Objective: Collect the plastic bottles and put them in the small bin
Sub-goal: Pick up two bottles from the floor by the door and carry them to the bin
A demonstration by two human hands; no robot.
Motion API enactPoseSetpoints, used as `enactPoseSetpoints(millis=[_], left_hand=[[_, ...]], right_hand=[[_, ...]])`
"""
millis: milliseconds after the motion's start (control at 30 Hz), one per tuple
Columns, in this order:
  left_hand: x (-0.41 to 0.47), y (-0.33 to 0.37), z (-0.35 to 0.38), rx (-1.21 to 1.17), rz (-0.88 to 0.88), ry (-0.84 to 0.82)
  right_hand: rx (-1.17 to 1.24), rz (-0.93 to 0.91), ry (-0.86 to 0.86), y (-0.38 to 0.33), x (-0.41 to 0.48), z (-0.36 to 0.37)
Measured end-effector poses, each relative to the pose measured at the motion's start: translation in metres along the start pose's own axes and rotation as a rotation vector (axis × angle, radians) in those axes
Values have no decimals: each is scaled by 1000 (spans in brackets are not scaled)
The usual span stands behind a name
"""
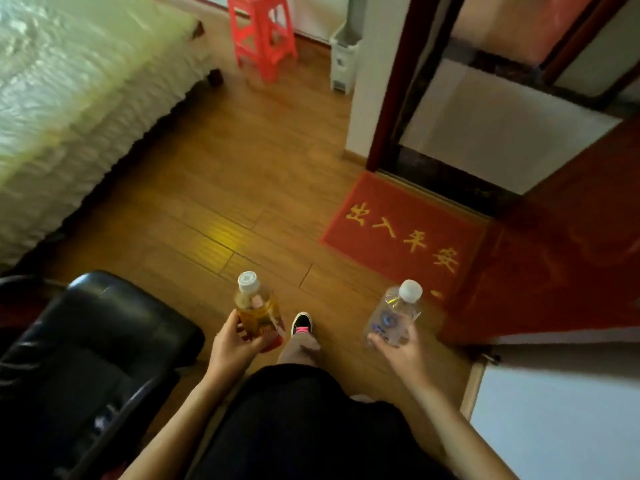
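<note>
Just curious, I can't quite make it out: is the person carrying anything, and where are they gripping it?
Yes, one bottle each. The left hand grips the amber drink bottle round its lower body; the right hand grips the clear water bottle round its lower body.

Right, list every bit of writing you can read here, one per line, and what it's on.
"出入平安": yellow characters on the red doormat by the doorway.
Label on the amber bottle in the left hand: red print, too blurred to read.
Label on the clear bottle in the right hand: blue round logo, text too blurred to read.
</note>
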State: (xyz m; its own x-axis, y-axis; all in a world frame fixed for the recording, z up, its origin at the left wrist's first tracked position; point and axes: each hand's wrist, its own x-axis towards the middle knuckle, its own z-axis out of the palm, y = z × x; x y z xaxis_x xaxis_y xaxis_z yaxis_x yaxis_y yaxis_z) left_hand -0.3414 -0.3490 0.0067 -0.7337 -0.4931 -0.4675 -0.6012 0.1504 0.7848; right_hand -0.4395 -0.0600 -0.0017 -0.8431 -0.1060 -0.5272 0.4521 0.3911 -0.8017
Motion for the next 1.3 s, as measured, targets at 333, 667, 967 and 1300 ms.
enactPoseSetpoints(millis=[333,667,967,1300], left_hand=[[106,13,-91,-240,-106,219],[269,103,-154,-312,-16,231],[439,182,-152,-278,-32,267],[595,272,-193,-265,-99,379]], right_hand=[[-194,-150,-220,-125,153,121],[-216,-212,-179,-238,270,158],[-164,-166,-151,-325,430,176],[-254,-290,-284,-514,626,230]])
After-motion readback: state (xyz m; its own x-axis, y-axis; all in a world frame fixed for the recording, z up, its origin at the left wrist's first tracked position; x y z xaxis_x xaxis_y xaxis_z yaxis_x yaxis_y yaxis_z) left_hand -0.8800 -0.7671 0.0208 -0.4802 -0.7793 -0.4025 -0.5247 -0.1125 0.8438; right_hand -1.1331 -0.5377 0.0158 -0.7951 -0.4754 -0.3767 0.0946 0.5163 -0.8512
